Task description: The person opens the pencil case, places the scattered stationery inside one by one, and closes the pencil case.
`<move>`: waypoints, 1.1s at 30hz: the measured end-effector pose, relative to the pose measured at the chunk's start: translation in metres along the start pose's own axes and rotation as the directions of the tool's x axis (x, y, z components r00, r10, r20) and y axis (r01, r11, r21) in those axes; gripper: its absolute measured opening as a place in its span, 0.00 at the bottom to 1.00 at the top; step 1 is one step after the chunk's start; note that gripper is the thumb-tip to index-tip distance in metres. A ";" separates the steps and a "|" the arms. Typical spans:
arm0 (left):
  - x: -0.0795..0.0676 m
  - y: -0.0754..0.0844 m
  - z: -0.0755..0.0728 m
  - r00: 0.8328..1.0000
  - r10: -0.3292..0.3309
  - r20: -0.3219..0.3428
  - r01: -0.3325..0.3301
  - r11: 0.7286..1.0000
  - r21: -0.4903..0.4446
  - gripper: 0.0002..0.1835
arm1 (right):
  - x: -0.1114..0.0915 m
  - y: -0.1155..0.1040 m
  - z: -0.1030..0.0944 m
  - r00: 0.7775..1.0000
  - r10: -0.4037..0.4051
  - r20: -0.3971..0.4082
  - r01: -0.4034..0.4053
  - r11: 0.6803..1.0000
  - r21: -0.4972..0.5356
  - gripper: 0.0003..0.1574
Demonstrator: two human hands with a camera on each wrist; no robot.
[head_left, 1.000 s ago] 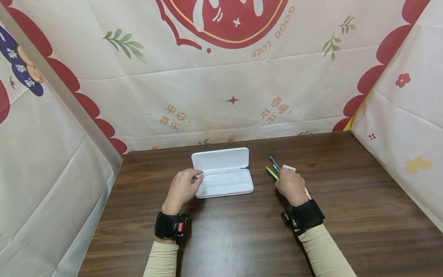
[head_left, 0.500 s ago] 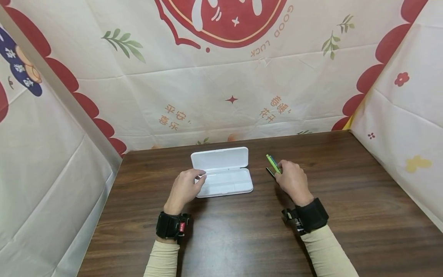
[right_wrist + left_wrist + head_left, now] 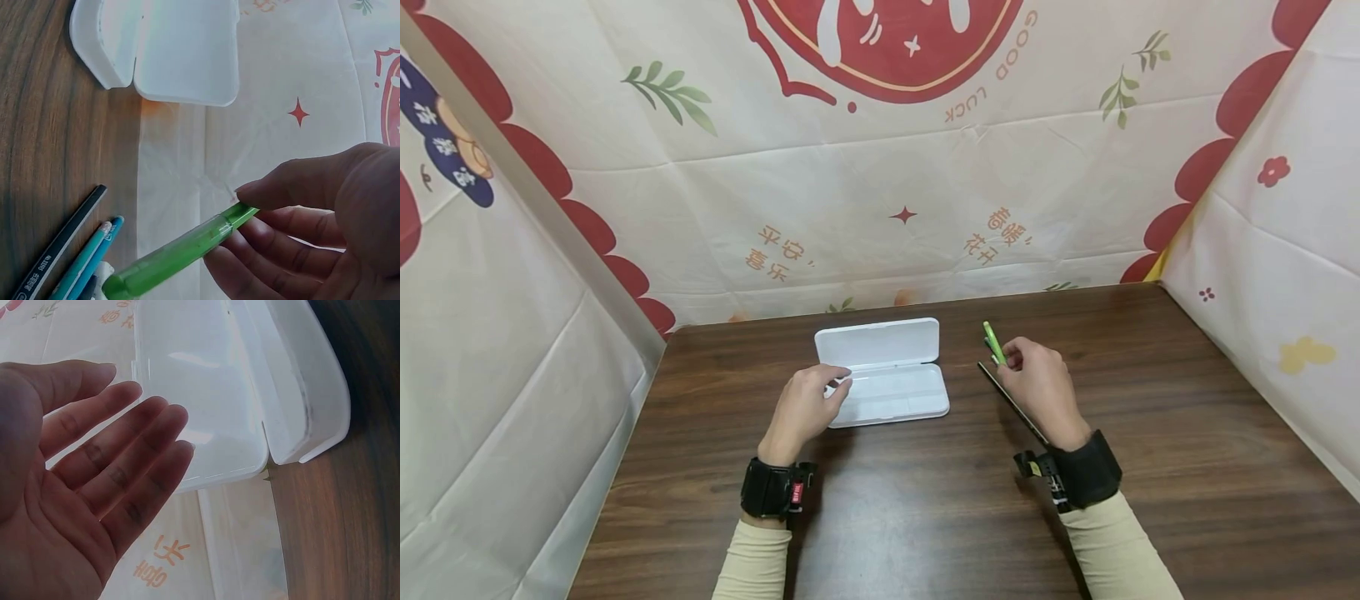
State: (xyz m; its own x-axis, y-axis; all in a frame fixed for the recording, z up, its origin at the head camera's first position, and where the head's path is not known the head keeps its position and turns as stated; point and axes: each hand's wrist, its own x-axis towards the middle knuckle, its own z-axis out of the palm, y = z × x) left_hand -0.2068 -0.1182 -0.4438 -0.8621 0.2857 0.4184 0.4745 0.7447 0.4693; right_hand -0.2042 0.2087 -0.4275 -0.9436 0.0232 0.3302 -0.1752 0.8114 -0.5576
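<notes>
A white pencil case lies with its lid raised on the table. My left hand is at the case's left end, fingers loosely bent and holding nothing; its palm shows in the left wrist view. To the right of the case, my right hand pinches a green pen between thumb and fingers, its far end pointing away. Below it lies a black pencil. The right wrist view also shows two teal-blue pencils and part of a small white object behind the pen.
The brown wooden table ends at a white printed cloth at the back. More cloth hangs along the left side, and another panel borders the right.
My right hand has risen slightly away from the table with the green pen, whose far end now points farther back. The black pencil has come into view. My left hand has barely shifted right.
</notes>
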 end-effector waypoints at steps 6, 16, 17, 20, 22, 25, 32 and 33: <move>0.001 0.004 -0.001 1.000 0.005 0.004 -0.005 1.000 0.003 0.11 | -0.001 -0.004 0.000 0.996 -0.049 -0.072 0.052 0.997 0.049 0.08; 0.000 0.006 0.003 0.999 0.030 -0.019 -0.030 0.999 0.013 0.10 | -0.004 -0.024 0.000 0.990 -0.110 -0.083 0.118 0.988 0.101 0.10; 0.000 0.006 0.004 0.999 0.030 -0.018 -0.030 0.999 0.014 0.11 | -0.005 -0.024 0.000 0.990 -0.114 -0.083 0.122 0.987 0.103 0.10; 0.000 0.006 0.005 0.999 0.032 -0.009 -0.032 0.999 0.019 0.11 | -0.005 -0.025 0.000 0.988 -0.130 -0.081 0.138 0.984 0.111 0.09; 0.000 0.007 0.005 0.999 0.033 -0.006 -0.033 0.999 0.017 0.11 | -0.005 -0.026 0.001 0.987 -0.142 -0.079 0.151 0.981 0.121 0.09; 0.000 0.007 0.005 0.999 0.035 -0.011 -0.034 0.999 0.017 0.10 | -0.005 -0.026 0.003 0.984 -0.159 -0.081 0.169 0.976 0.136 0.09; 0.001 0.012 0.006 0.999 0.048 0.002 -0.048 0.999 0.007 0.11 | -0.007 -0.030 0.011 0.982 -0.174 -0.077 0.185 0.968 0.169 0.09; 0.001 0.012 0.006 0.999 0.052 0.007 -0.052 0.999 0.003 0.11 | -0.007 -0.031 0.012 0.981 -0.176 -0.077 0.187 0.967 0.173 0.09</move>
State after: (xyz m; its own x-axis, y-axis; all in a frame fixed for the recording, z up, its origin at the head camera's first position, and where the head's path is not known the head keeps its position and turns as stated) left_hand -0.2026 -0.1053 -0.4421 -0.8374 0.3283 0.4371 0.5183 0.7307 0.4443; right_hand -0.1955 0.1765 -0.4217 -0.8734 -0.0750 0.4811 -0.3947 0.6878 -0.6092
